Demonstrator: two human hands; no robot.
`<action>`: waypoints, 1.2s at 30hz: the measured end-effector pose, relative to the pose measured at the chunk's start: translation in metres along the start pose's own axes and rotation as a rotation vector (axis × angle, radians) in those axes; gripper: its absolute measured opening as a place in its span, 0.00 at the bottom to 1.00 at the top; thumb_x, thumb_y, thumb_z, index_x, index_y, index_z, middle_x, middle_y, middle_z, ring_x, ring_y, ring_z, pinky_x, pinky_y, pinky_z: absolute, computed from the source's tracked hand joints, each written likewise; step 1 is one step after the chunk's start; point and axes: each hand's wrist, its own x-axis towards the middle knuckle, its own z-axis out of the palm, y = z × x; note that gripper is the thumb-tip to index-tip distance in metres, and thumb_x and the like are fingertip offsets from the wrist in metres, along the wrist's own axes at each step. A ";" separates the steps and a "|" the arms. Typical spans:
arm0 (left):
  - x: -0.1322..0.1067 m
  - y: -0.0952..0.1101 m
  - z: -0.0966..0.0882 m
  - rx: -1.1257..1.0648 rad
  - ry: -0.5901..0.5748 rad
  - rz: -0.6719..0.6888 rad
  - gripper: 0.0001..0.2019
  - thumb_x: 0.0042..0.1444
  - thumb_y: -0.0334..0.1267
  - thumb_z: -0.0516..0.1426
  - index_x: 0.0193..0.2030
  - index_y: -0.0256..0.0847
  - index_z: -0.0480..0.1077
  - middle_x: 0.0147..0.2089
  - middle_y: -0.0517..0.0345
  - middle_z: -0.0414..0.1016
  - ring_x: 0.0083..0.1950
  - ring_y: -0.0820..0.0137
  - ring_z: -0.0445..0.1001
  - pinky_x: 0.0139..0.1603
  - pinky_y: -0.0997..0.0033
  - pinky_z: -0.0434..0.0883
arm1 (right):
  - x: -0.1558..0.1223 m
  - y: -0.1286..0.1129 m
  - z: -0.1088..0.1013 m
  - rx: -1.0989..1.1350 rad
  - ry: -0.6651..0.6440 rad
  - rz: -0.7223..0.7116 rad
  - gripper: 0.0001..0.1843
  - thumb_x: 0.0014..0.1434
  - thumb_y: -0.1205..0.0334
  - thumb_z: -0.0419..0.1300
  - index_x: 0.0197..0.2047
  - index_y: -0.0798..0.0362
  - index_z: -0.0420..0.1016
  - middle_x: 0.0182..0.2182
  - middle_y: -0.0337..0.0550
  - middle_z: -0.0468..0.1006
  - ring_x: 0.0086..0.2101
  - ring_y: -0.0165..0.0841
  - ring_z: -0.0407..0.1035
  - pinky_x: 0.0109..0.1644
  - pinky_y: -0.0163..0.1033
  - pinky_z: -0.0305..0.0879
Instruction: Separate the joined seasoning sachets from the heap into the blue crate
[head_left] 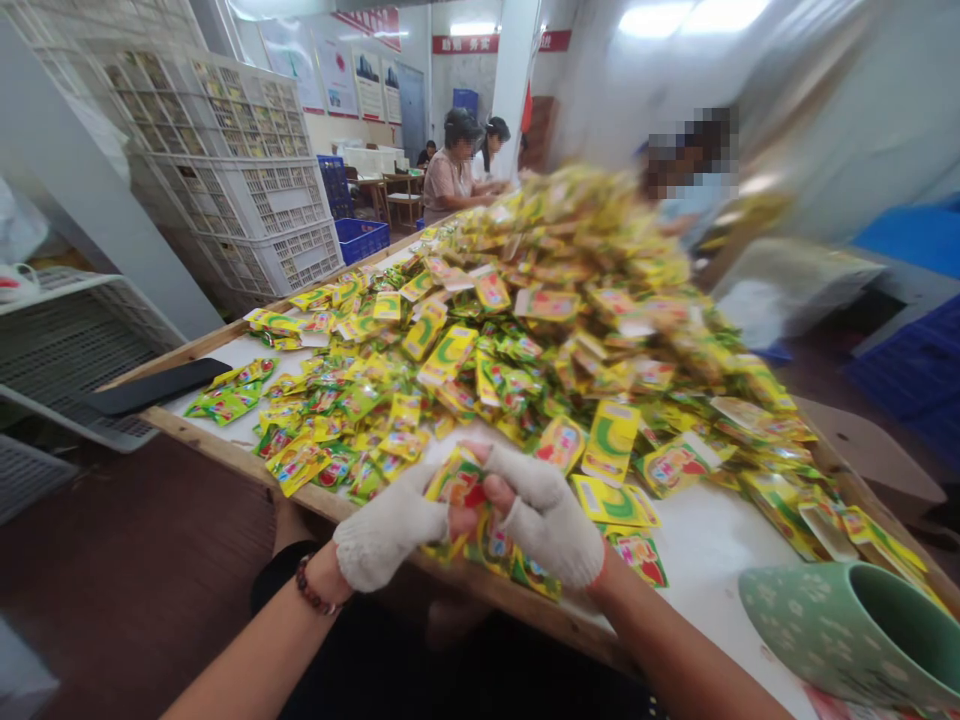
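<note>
Both hands wear white fingerless knit gloves and meet over the near edge of the table. Between them is a small yellow and green packet [459,482] with a red print. My left hand [401,525] grips its left side, thumb across the front. My right hand [544,510] pinches its right side with thumb and fingers. More packets [495,545] lie just below the hands at the table's edge. Flat yellow packets [611,440] lie to the right of my right hand, and a loose spread of smaller packets [352,420] lies to the left.
A large heap of packets [570,260] covers the wood-rimmed table [232,455]. A green flowered container [817,620] stands at the near right, a dark flat object [161,388] at the left corner. White crates [277,200] are stacked at left. Other people [450,175] sit farther back.
</note>
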 end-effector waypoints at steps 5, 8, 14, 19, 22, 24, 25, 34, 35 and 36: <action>-0.006 0.008 0.007 -0.151 0.014 0.025 0.30 0.42 0.42 0.67 0.54 0.40 0.69 0.42 0.53 0.77 0.41 0.64 0.75 0.40 0.70 0.70 | -0.006 0.004 0.008 -0.107 -0.002 -0.112 0.25 0.62 0.65 0.51 0.63 0.50 0.64 0.44 0.46 0.79 0.45 0.36 0.72 0.53 0.43 0.66; -0.003 0.014 0.015 -0.174 0.069 0.038 0.33 0.43 0.44 0.66 0.57 0.40 0.66 0.44 0.51 0.77 0.46 0.60 0.74 0.43 0.67 0.71 | -0.002 0.003 0.010 -0.042 0.043 -0.030 0.23 0.62 0.65 0.51 0.60 0.51 0.68 0.40 0.44 0.80 0.41 0.35 0.73 0.49 0.41 0.69; 0.014 0.008 0.026 0.092 0.172 0.118 0.22 0.51 0.46 0.61 0.50 0.39 0.65 0.41 0.54 0.76 0.40 0.64 0.75 0.41 0.66 0.71 | 0.013 -0.003 -0.032 -0.012 0.100 0.265 0.15 0.58 0.61 0.55 0.44 0.54 0.79 0.31 0.40 0.79 0.33 0.34 0.72 0.38 0.38 0.69; 0.017 0.000 0.058 0.760 0.353 0.272 0.12 0.54 0.43 0.58 0.44 0.44 0.70 0.42 0.53 0.74 0.43 0.62 0.72 0.46 0.62 0.68 | 0.012 0.016 -0.074 -0.332 0.108 0.344 0.13 0.58 0.58 0.55 0.37 0.55 0.78 0.29 0.42 0.78 0.32 0.35 0.70 0.36 0.38 0.66; 0.020 -0.003 0.077 1.066 0.330 0.360 0.12 0.53 0.42 0.59 0.45 0.45 0.72 0.51 0.50 0.71 0.49 0.57 0.69 0.51 0.56 0.65 | 0.011 0.033 -0.080 -0.710 0.139 0.392 0.18 0.54 0.64 0.58 0.49 0.57 0.75 0.40 0.50 0.78 0.41 0.40 0.70 0.45 0.42 0.65; 0.022 -0.005 0.077 1.102 0.290 0.394 0.12 0.55 0.40 0.57 0.46 0.45 0.72 0.52 0.50 0.71 0.50 0.57 0.69 0.52 0.56 0.66 | 0.011 0.040 -0.080 -0.894 0.016 0.422 0.30 0.50 0.68 0.61 0.58 0.57 0.69 0.47 0.53 0.75 0.46 0.42 0.68 0.49 0.42 0.62; 0.023 -0.006 0.072 1.103 0.294 0.417 0.12 0.56 0.38 0.56 0.46 0.45 0.72 0.52 0.50 0.71 0.50 0.58 0.69 0.52 0.57 0.66 | 0.011 0.042 -0.080 -0.941 -0.050 0.429 0.35 0.48 0.68 0.62 0.61 0.56 0.65 0.48 0.54 0.74 0.47 0.42 0.67 0.49 0.42 0.62; 0.021 0.003 -0.054 1.313 0.694 0.055 0.11 0.57 0.36 0.49 0.40 0.41 0.72 0.44 0.48 0.75 0.46 0.59 0.73 0.47 0.62 0.68 | 0.014 0.047 -0.085 -0.729 0.081 0.412 0.16 0.54 0.64 0.57 0.47 0.52 0.75 0.36 0.43 0.77 0.37 0.36 0.70 0.40 0.37 0.64; 0.020 0.004 -0.061 1.337 0.675 -0.045 0.11 0.58 0.40 0.49 0.40 0.41 0.72 0.44 0.47 0.76 0.46 0.57 0.74 0.45 0.62 0.68 | 0.014 0.047 -0.084 -0.741 0.099 0.432 0.15 0.55 0.64 0.57 0.46 0.52 0.75 0.35 0.44 0.77 0.36 0.36 0.70 0.39 0.38 0.64; 0.020 0.004 -0.064 1.351 0.647 -0.127 0.12 0.57 0.44 0.51 0.41 0.41 0.71 0.43 0.45 0.76 0.46 0.56 0.74 0.43 0.61 0.68 | 0.015 0.046 -0.083 -0.790 0.110 0.449 0.15 0.55 0.64 0.57 0.47 0.53 0.75 0.36 0.45 0.77 0.37 0.38 0.70 0.39 0.38 0.64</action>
